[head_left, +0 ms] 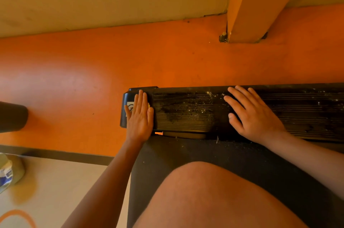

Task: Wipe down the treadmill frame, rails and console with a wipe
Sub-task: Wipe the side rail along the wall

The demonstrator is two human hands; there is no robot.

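The treadmill's black ribbed side rail runs left to right across the middle, wet and speckled with foam. Its black end cap closes the left end. My left hand lies flat with straight fingers on the end cap, pressing a wipe of which only a small pale edge shows by my thumb. My right hand rests flat on the rail further right, fingers spread, holding nothing. The dark running belt lies below the rail, and my bare knee is over it.
Orange floor spreads beyond the rail up to a tan wall. An upright post stands on the floor at the upper right. A wipe container sits on the floor at the lower left, and a dark cylinder juts in at the left edge.
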